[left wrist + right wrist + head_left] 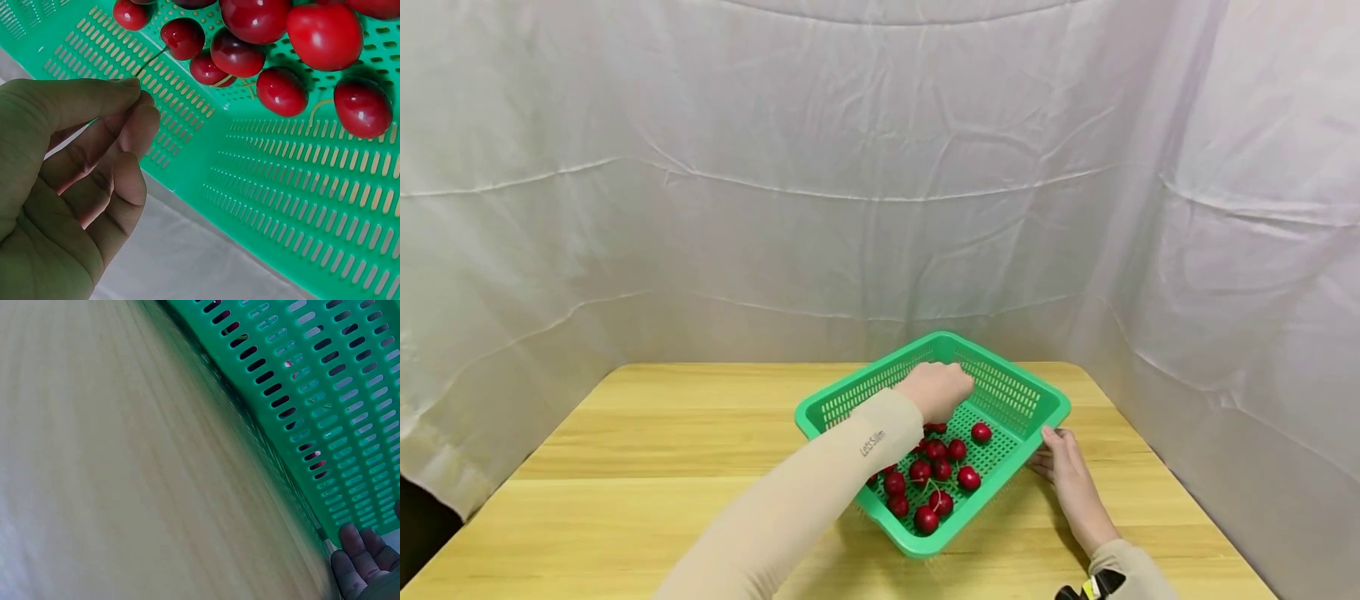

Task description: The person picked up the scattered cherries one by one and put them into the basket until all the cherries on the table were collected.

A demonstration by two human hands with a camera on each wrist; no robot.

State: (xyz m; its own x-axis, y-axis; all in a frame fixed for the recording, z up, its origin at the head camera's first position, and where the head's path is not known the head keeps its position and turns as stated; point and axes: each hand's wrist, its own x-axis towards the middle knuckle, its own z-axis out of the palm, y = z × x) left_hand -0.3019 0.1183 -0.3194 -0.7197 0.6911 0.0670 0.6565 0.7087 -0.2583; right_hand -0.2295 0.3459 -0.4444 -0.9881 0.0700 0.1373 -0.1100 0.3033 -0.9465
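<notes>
A green slotted plastic basket (917,546) on the table holds several dark red cherries (968,477), some with thin stems. My left hand (936,390) reaches over the basket from the left. In the left wrist view, its thumb and forefinger pinch the stem of one cherry (182,39), whose fruit hangs beside the others. My right hand (1070,475) grips the basket's right corner, thumb at the rim and the other fingers against the outer wall. The right wrist view shows those fingertips (351,540) low on the slotted side. My left sleeve hides part of the cherries.
The basket stands on a light wooden table (647,467), turned with one corner towards me. Pale cloth curtains (880,167) enclose the table at the back and both sides. A black strap (1108,581) is around my right wrist.
</notes>
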